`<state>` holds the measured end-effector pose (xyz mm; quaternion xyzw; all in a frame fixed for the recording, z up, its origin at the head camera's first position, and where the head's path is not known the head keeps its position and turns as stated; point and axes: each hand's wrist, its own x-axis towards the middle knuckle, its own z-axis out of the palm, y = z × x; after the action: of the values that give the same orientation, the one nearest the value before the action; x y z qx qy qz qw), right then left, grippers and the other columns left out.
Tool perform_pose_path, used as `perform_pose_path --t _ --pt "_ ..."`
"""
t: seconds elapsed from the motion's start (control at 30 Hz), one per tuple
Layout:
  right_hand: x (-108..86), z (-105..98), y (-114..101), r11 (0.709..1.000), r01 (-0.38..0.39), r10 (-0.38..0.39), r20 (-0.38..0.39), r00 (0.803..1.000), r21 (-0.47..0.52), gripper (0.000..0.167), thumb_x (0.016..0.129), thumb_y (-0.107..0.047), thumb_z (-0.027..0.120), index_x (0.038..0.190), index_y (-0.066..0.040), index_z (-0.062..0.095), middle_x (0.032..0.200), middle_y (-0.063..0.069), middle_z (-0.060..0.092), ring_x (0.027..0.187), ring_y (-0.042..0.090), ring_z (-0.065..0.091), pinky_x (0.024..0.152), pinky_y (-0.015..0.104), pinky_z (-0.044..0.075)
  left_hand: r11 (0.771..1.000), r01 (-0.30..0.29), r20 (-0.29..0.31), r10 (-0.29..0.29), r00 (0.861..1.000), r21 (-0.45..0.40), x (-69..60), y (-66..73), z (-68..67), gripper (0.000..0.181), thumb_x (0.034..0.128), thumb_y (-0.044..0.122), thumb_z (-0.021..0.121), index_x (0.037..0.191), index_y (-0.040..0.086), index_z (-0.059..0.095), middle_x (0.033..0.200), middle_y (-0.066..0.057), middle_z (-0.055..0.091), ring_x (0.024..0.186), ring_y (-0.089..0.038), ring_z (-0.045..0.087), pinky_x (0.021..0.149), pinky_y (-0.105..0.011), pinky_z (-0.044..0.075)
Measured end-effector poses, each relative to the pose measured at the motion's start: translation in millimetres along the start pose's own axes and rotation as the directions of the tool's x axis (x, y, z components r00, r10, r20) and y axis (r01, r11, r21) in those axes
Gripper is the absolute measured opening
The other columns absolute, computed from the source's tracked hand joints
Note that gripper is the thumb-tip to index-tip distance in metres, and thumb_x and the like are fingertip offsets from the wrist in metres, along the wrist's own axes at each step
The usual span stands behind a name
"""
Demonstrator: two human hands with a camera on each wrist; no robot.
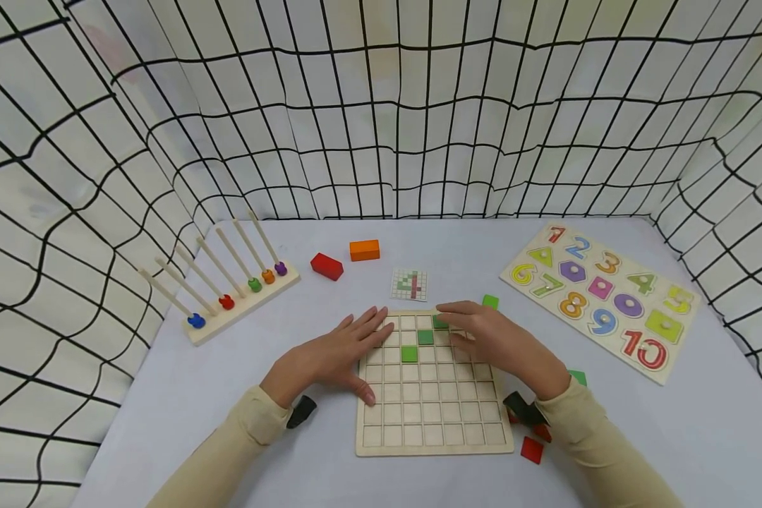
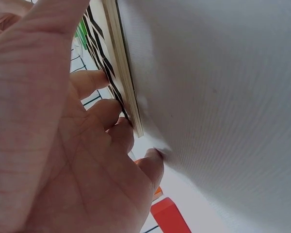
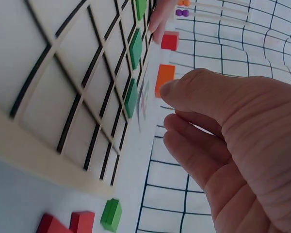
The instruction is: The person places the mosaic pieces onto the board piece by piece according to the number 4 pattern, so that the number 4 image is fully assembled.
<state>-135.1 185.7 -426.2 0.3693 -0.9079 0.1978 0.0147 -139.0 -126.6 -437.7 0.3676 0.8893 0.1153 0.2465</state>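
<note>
A wooden grid board (image 1: 432,413) lies on the white table with three green tiles, a light green tile (image 1: 409,354) and two darker ones (image 1: 425,337), in a diagonal row. My left hand (image 1: 333,356) rests on the board's left edge, fingers spread. Over the upper right part of the board is my right hand (image 1: 502,342). In the right wrist view its thumb and fingers (image 3: 194,141) are loosely bent with nothing between them. Beyond the board lies a small pattern card (image 1: 409,284) with green and red squares.
A green piece (image 1: 490,302) lies behind the right hand; red tiles (image 1: 532,450) lie by the board's lower right corner. A red block (image 1: 327,266) and an orange block (image 1: 365,250) are at the back. A peg rack (image 1: 241,307) stands left, a number puzzle (image 1: 609,353) right.
</note>
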Motion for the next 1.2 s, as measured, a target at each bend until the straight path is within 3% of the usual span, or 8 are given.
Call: perform_pose_path --t 0.4,0.6,0.8,0.97,1.2 --pt "-11.2 -15.1 23.7 0.988 -0.153 0.154 0.002 0.988 -0.012 0.045 0.092 0.001 0.081 0.136 0.004 0.070 0.145 0.021 0.068 0.134 0.040 0.067 0.104 0.050 0.059 1.000 -0.010 -0.008 0.010 1.000 -0.002 0.3 -0.9 -0.6 0.125 0.0811 0.055 0.088 0.172 0.008 0.016 0.182 -0.017 0.002 0.170 -0.039 0.001 0.136 -0.063 0.009" --pt "-14.8 -18.6 34.2 0.979 -0.199 0.199 -0.006 0.980 -0.031 0.044 0.094 0.001 0.079 0.136 0.004 0.070 0.144 0.022 0.069 0.127 0.039 0.071 0.095 0.045 0.064 1.000 0.004 -0.006 -0.004 1.000 0.001 1.5 -1.2 -0.6 0.126 0.0806 0.056 0.088 0.173 0.010 0.016 0.183 -0.015 0.002 0.170 -0.038 0.000 0.137 -0.061 0.009" --pt "-18.4 -15.2 44.5 0.959 -0.277 0.273 -0.065 0.960 -0.056 0.032 0.093 0.004 0.078 0.124 0.009 0.074 0.132 0.026 0.073 0.126 0.044 0.069 0.104 0.055 0.059 1.000 0.002 -0.002 -0.002 1.000 0.000 1.5 -0.5 -0.2 0.126 0.0807 0.056 0.089 0.172 0.008 0.017 0.183 -0.016 0.002 0.170 -0.038 0.002 0.137 -0.062 0.009" --pt "-18.6 -11.0 54.1 0.940 -0.339 0.335 -0.080 0.939 -0.045 0.021 0.094 0.004 0.077 0.115 0.007 0.076 0.121 0.024 0.074 0.116 0.041 0.071 0.101 0.054 0.061 1.000 0.006 -0.003 -0.006 1.000 -0.005 0.5 0.5 0.0 0.126 0.0807 0.056 0.089 0.172 0.008 0.017 0.183 -0.016 0.003 0.170 -0.039 0.002 0.137 -0.062 0.009" --pt "-15.9 -5.5 60.2 0.939 -0.344 0.343 -0.057 0.937 -0.006 0.016 0.095 0.004 0.076 0.111 0.006 0.076 0.118 0.022 0.075 0.116 0.041 0.070 0.102 0.056 0.060 1.000 -0.002 -0.020 0.002 1.000 -0.021 -1.3 -0.9 2.4 0.126 0.0802 0.054 0.090 0.172 0.008 0.018 0.183 -0.016 0.004 0.170 -0.039 0.003 0.136 -0.063 0.010"
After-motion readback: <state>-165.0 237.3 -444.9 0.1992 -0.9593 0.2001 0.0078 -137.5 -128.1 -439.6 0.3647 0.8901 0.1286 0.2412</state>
